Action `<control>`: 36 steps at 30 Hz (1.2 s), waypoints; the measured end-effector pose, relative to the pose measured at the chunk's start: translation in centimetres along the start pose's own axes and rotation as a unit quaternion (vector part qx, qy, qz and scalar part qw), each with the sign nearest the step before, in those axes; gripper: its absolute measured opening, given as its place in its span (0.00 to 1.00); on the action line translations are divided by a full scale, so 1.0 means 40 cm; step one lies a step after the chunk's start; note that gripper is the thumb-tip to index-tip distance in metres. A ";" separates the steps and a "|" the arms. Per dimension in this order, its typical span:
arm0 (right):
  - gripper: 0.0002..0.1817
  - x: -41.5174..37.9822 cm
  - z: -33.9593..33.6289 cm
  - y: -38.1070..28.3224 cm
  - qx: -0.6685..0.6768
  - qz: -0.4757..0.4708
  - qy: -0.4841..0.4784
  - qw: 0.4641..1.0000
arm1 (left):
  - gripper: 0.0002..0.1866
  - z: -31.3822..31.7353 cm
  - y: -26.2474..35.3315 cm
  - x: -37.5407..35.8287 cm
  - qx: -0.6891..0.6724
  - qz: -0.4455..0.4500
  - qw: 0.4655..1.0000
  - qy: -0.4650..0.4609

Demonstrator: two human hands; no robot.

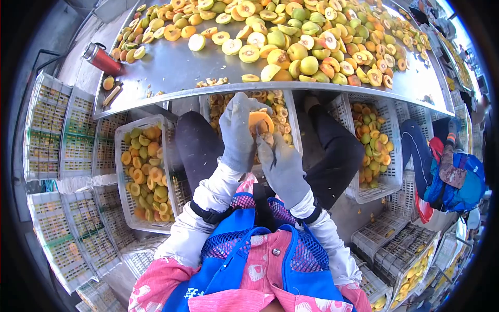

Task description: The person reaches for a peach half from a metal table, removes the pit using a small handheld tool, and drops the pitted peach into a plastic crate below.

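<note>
In grey gloves, both my hands meet in front of my lap, just below the near edge of the metal table (171,67). My left hand (237,132) is closed round an orange-fleshed peach half (261,122), its cut face turned to the right. My right hand (286,169) is closed on a small, dark, knife-like tool (266,154), whose tip is right at the lower edge of the peach half. Most of the tool's handle is hidden in the glove. Below my hands stands a crate (292,122) of pits and fruit scraps.
Many cut peaches (312,47) are heaped on the table. A red thermos (103,60) lies at its left. Crates of peach halves stand left (120,171) and right (397,171) of my legs. Empty-looking stacked crates (49,130) line the left; another person (452,166) sits at right.
</note>
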State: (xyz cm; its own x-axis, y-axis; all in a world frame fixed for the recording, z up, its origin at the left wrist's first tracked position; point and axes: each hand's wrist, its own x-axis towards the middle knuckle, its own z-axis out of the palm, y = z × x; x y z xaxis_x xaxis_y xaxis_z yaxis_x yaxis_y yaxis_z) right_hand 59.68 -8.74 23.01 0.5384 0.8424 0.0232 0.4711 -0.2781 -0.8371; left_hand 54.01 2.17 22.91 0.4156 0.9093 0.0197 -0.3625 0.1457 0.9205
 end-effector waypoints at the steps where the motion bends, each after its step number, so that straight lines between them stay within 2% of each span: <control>1: 0.25 -0.003 0.002 -0.003 -0.008 -0.011 0.007 1.000 | 0.26 -0.001 0.007 -0.001 0.009 -0.006 1.000 0.009; 4: 0.24 -0.008 0.001 -0.013 -0.010 -0.025 0.003 1.000 | 0.21 -0.011 0.018 -0.005 -0.007 0.011 1.000 0.016; 6: 0.23 -0.016 0.007 -0.013 -0.003 -0.024 -0.006 1.000 | 0.22 -0.012 0.027 -0.006 0.029 0.010 0.999 0.009; 8: 0.22 -0.022 0.020 -0.018 -0.021 -0.078 0.074 0.994 | 0.22 -0.011 0.034 -0.002 0.065 0.011 0.998 -0.002; 9: 0.22 -0.022 0.010 -0.028 -0.022 -0.078 0.076 0.994 | 0.22 -0.013 0.039 0.000 0.125 0.027 0.992 -0.017; 10: 0.21 -0.022 -0.005 -0.046 0.111 0.039 -0.028 0.993 | 0.23 -0.016 0.046 0.002 0.187 0.045 0.981 -0.032; 11: 0.21 -0.020 -0.014 -0.061 0.240 0.153 -0.131 0.950 | 0.23 -0.021 0.060 0.005 0.188 0.047 0.981 -0.034; 12: 0.21 -0.021 -0.009 -0.063 0.241 0.151 -0.130 0.950 | 0.21 -0.028 0.075 0.005 0.163 -0.022 0.985 -0.057; 13: 0.21 -0.021 0.000 -0.065 0.281 0.191 -0.145 0.929 | 0.20 -0.031 0.083 0.004 0.136 -0.092 0.983 -0.079; 14: 0.21 -0.020 0.004 -0.066 0.321 0.230 -0.158 0.905 | 0.20 -0.030 0.083 -0.003 0.137 -0.089 0.983 -0.080; 15: 0.21 -0.017 0.005 -0.068 0.323 0.230 -0.157 0.904 | 0.18 -0.027 0.081 -0.017 -0.007 -0.125 0.990 -0.061; 16: 0.21 -0.014 0.005 -0.070 0.371 0.238 -0.144 0.886 | 0.16 -0.025 0.079 -0.027 -0.151 -0.158 0.975 -0.041; 17: 0.22 -0.009 0.005 -0.071 0.416 0.245 -0.132 0.866 | 0.16 -0.022 0.076 -0.030 -0.150 -0.159 0.975 -0.043; 20: 0.23 -0.018 -0.001 -0.057 0.406 0.219 -0.175 0.870 | 0.15 -0.022 0.066 -0.045 0.031 -0.040 0.995 -0.082; 21: 0.23 -0.022 -0.004 -0.053 0.403 0.222 -0.178 0.870 | 0.13 -0.018 0.078 -0.033 -0.006 -0.113 0.992 -0.056; 22: 0.24 -0.024 -0.008 -0.049 0.420 0.233 -0.204 0.853 | 0.13 -0.023 0.060 -0.033 -0.008 -0.114 0.992 -0.054; 24: 0.25 -0.016 -0.026 -0.047 0.438 0.242 -0.228 0.835 | 0.10 -0.025 0.029 -0.027 0.084 -0.127 0.988 -0.018; 25: 0.26 -0.003 -0.045 -0.049 0.474 0.327 -0.297 0.762 | 0.11 -0.018 0.019 -0.038 0.143 -0.108 0.984 0.014; 26: 0.28 0.008 -0.059 -0.046 0.501 0.407 -0.361 0.673 | 0.11 -0.021 0.014 -0.038 0.145 -0.110 0.983 0.013; 27: 0.29 0.019 -0.067 -0.037 0.509 0.384 -0.422 0.645 | 0.15 -0.025 0.004 -0.039 0.175 -0.058 0.982 -0.030; 28: 0.29 0.017 -0.064 -0.022 0.510 0.386 -0.422 0.643 | 0.18 -0.029 -0.002 -0.039 0.203 -0.005 0.976 -0.073; 29: 0.29 0.016 -0.055 -0.007 0.568 0.362 -0.439 0.594 | 0.21 -0.024 0.016 -0.031 0.157 -0.056 0.980 -0.106; 30: 0.29 0.016 -0.048 0.002 0.624 0.336 -0.454 0.541 | 0.26 -0.052 0.007 -0.009 0.070 -0.151 0.969 -0.181; 31: 0.29 0.018 -0.041 0.003 0.610 0.334 -0.448 0.561 | 0.28 -0.056 -0.001 -0.011 0.025 -0.174 0.969 -0.172; 32: 0.29 0.021 -0.028 0.008 0.611 0.332 -0.449 0.560 | 0.30 -0.058 -0.005 -0.012 -0.019 -0.196 0.966 -0.164; 33: 0.30 0.021 -0.008 0.024 0.642 0.332 -0.443 0.530 | 0.30 -0.065 -0.009 -0.016 -0.016 -0.197 0.966 -0.164; 34: 0.31 0.022 0.014 0.041 0.670 0.331 -0.437 0.500 | 0.30 -0.072 -0.013 -0.020 -0.029 -0.230 0.967 -0.109; 35: 0.32 0.025 0.033 0.041 0.664 0.321 -0.443 0.510 | 0.30 -0.078 -0.016 -0.021 -0.042 -0.261 0.963 -0.053; 36: 0.32 0.026 0.046 0.040 0.664 0.322 -0.445 0.507 | 0.30 -0.088 -0.015 -0.024 -0.040 -0.262 0.963 -0.050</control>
State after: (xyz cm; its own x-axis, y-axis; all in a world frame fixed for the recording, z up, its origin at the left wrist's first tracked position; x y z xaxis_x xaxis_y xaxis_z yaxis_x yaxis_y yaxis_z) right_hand 59.70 -7.48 20.69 -0.5258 0.8133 -0.2491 -0.8066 -0.5697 -0.1577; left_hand 50.92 2.58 20.95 0.6361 0.6615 -0.3972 -0.1433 0.6071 0.7816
